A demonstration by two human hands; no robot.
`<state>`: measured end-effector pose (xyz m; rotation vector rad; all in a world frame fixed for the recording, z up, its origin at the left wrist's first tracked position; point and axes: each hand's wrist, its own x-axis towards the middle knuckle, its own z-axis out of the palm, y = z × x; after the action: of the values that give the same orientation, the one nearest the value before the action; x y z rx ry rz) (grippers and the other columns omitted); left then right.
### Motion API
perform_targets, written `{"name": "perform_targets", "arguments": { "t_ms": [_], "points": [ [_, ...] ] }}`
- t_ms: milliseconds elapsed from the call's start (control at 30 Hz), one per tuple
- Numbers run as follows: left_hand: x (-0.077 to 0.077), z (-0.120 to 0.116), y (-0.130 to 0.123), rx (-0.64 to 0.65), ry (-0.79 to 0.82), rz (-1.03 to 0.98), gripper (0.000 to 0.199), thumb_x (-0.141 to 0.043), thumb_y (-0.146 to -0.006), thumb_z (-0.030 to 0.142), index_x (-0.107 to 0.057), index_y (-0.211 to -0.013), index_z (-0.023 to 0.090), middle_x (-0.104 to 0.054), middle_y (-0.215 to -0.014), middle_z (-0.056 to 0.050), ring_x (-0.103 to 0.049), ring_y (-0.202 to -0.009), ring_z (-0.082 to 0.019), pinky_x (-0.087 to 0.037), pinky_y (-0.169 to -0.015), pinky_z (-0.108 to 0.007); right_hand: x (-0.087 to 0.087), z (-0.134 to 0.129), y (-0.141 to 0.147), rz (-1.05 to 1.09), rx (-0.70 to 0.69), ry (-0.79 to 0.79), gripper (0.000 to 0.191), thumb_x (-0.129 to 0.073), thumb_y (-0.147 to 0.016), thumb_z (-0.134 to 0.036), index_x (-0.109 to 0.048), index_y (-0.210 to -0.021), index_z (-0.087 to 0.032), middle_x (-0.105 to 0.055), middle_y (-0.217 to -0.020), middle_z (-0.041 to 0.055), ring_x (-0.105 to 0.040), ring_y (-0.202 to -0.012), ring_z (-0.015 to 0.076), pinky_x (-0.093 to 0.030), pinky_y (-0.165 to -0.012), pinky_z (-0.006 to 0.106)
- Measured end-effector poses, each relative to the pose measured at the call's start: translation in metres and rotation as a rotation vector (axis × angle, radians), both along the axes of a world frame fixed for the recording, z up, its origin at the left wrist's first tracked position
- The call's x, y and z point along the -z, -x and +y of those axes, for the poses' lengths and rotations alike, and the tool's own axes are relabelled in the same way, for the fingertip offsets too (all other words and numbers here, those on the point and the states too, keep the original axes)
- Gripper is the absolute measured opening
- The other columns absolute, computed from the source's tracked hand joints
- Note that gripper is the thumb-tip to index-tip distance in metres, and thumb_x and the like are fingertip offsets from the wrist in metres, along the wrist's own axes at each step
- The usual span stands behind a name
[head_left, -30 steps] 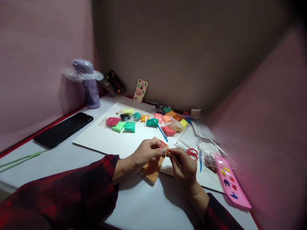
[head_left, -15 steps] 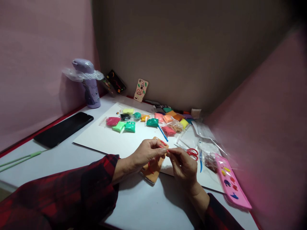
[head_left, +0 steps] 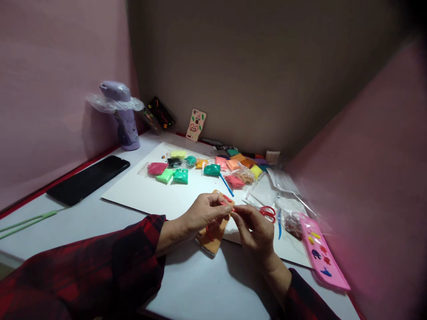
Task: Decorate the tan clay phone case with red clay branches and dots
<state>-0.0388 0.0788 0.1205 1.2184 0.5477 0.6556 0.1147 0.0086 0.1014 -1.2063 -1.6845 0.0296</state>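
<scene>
Between the fingertips of both hands is a small bit of reddish-pink clay (head_left: pixel 226 204). My left hand (head_left: pixel 202 215) pinches it from the left with thumb and forefinger. From the right, my right hand (head_left: pixel 256 229) pinches at the same bit, its fingertips almost meeting the left ones. Under the hands lies a tan-orange phone case (head_left: pixel 215 241), with red clay on its face and small reddish pieces near its top end. My left hand hides part of the case.
Several bagged clay packs (head_left: pixel 180 176) lie on the white board (head_left: pixel 133 195), with a blue tool (head_left: pixel 227 186) beside them. Red-handled scissors (head_left: pixel 267 214) and a pink case (head_left: pixel 328 262) are to the right. A black phone (head_left: pixel 88 180) and a purple bottle (head_left: pixel 126 124) stand left.
Both hands stay over the phone case. The right fingertips have shifted very slightly against the left ones; the clay remains pinched. Nothing else has visibly moved.
</scene>
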Motion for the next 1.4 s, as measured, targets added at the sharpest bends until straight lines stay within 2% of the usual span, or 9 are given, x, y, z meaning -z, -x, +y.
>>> {"name": "perform_targets", "arguments": {
  "t_ms": [267,400,700,900,1033,1200,1400],
  "points": [
    [-0.0003,-0.0004,0.0026,-0.007,-0.011,0.007,0.034,-0.067,-0.078,0.045,-0.056,-0.075,0.013,-0.053,-0.064,0.002,-0.042,-0.042,-0.003,-0.032,-0.038,-0.015,0.0010,-0.0005,-0.0003,0.001,0.023,-0.008,0.014,-0.058,-0.085,-0.014,-0.061,-0.098,-0.020,-0.065,-0.075,0.0016,-0.061,-0.059,0.0117,-0.049,-0.051,0.022],
    [-0.0004,-0.0010,0.0031,-0.005,-0.018,0.003,0.034,-0.067,-0.078,0.045,-0.057,-0.076,0.013,-0.051,-0.066,0.002,-0.046,-0.046,-0.005,-0.035,-0.040,-0.016,0.0020,-0.0014,0.0005,0.032,0.013,0.031,0.016,-0.060,-0.085,-0.016,-0.061,-0.100,-0.019,-0.068,-0.081,0.0040,-0.064,-0.063,0.0128,-0.052,-0.052,0.022],
    [-0.0003,-0.0009,0.0026,-0.037,-0.062,-0.006,0.033,-0.069,-0.077,0.043,-0.060,-0.076,0.012,-0.051,-0.067,0.001,-0.042,-0.052,-0.005,-0.033,-0.047,-0.016,0.0009,-0.0022,-0.0001,0.032,-0.020,0.043,0.018,-0.062,-0.084,-0.017,-0.060,-0.101,-0.019,-0.068,-0.081,0.0035,-0.065,-0.061,0.0125,-0.053,-0.050,0.022],
    [0.0000,-0.0013,0.0027,-0.034,-0.071,0.026,0.034,-0.068,-0.077,0.044,-0.061,-0.073,0.011,-0.056,-0.066,-0.001,-0.043,-0.048,-0.005,-0.032,-0.043,-0.016,-0.0055,-0.0002,0.0011,-0.048,0.024,-0.051,0.012,-0.058,-0.086,-0.013,-0.062,-0.094,-0.020,-0.066,-0.073,0.0009,-0.062,-0.059,0.0113,-0.049,-0.052,0.022],
    [-0.0016,-0.0017,0.0033,-0.037,-0.073,0.035,0.033,-0.069,-0.077,0.043,-0.061,-0.074,0.012,-0.055,-0.065,0.000,-0.042,-0.046,-0.004,-0.032,-0.041,-0.016,-0.0046,-0.0002,0.0012,-0.029,0.038,-0.049,0.011,-0.058,-0.086,-0.014,-0.063,-0.094,-0.020,-0.067,-0.074,0.0015,-0.063,-0.063,0.0126,-0.052,-0.057,0.024],
    [-0.0043,-0.0019,0.0035,-0.036,-0.073,0.038,0.033,-0.067,-0.077,0.044,-0.058,-0.071,0.013,-0.054,-0.062,0.000,-0.045,-0.045,-0.006,-0.035,-0.041,-0.017,-0.0012,-0.0012,0.0000,0.006,0.023,-0.010,0.018,-0.062,-0.084,-0.016,-0.061,-0.102,-0.020,-0.069,-0.082,0.0034,-0.065,-0.064,0.0136,-0.052,-0.053,0.023],
    [-0.0043,-0.0013,0.0032,-0.029,-0.074,0.058,0.030,-0.066,-0.079,0.041,-0.060,-0.071,0.013,-0.055,-0.062,0.000,-0.044,-0.044,-0.005,-0.033,-0.040,-0.016,-0.0028,-0.0005,-0.0005,-0.017,0.022,-0.040,0.012,-0.059,-0.086,-0.014,-0.062,-0.095,-0.021,-0.066,-0.075,0.0011,-0.062,-0.062,0.0125,-0.051,-0.055,0.024]
  ]
}}
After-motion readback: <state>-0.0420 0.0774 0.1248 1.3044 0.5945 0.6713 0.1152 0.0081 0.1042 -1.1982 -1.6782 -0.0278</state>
